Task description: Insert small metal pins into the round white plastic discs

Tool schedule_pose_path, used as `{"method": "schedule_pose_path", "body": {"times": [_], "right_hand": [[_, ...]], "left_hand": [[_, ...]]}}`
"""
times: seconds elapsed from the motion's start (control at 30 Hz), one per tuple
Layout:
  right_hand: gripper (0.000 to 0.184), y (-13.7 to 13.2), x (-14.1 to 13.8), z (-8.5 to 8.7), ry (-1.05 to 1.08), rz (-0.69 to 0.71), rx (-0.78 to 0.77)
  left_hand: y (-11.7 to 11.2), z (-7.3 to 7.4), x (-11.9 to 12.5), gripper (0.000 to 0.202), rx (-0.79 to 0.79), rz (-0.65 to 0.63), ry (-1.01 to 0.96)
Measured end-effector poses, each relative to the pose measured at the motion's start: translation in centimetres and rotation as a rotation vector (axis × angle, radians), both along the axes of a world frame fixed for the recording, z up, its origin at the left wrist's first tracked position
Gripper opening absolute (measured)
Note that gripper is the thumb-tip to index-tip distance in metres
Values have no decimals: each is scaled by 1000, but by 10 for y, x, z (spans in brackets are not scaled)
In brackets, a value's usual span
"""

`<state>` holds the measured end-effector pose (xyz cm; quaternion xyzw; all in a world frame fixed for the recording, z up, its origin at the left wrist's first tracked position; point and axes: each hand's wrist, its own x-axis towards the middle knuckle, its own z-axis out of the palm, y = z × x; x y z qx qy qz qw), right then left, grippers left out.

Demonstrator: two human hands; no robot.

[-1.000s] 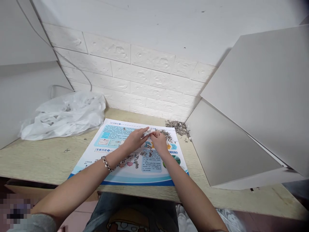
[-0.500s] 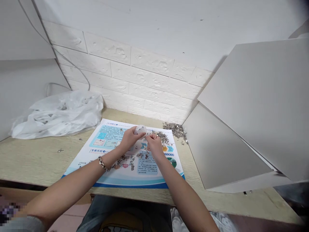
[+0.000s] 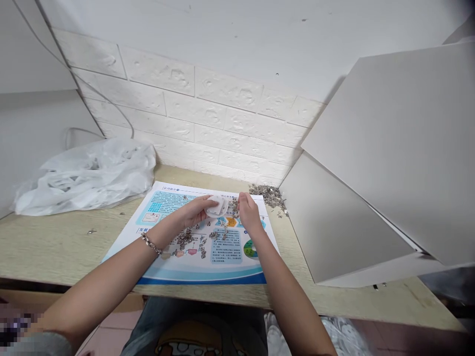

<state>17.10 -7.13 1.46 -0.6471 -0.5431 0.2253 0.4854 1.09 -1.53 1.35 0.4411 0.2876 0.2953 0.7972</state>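
Between the thumb and fingers of my left hand (image 3: 198, 210) is a small white rounded piece (image 3: 217, 207), tilted over the printed sheet; its exact kind does not show. My right hand (image 3: 248, 212) is just to the right, apart from the piece, its fingers drawn together in a pinch. Whatever those fingertips hold, if anything, is too small to make out. Below the hands, small shiny metal parts (image 3: 184, 239) lie in loose clusters on the printed sheet (image 3: 174, 274). A larger heap of metal bits (image 3: 270, 194) sits behind my right hand.
A white plastic bag (image 3: 85, 175) with things inside lies at the left on the wooden table (image 3: 55, 247). Grey-white panels (image 3: 345, 217) lean at the right. A white brick-patterned wall (image 3: 208, 123) closes off the back. A clear bag (image 3: 341, 336) is below the table edge.
My right hand has moved away from the white piece, to the right and slightly up. My left hand has turned the piece a little and shifted slightly. The view has shifted slightly.
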Motion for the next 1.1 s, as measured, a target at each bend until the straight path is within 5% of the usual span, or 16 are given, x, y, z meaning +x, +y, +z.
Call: {"method": "schedule_pose_path", "body": {"times": [0.2,0.37,0.47,0.53,0.73,0.9,1.1], "right_hand": [[36,-6,-4,7,-44,65,12],[46,-5,6,12,118,380,-241],[46,-7,10,15,85,397,-191],[42,-8,11,15,77,398,-190],[38,-10,16,14,223,640,-533],[44,-7,14,9,251,779,-596],[49,-6,9,4,282,786,-628]], "left_hand": [[6,-5,-3,14,-36,-17,11],[4,1,-10,25,32,-206,3],[3,5,-12,27,92,-280,44],[3,7,-13,27,124,-267,55],[7,6,-15,21,197,-244,112],[5,4,-14,23,203,-272,168],[4,6,-13,21,207,-264,191]]}}
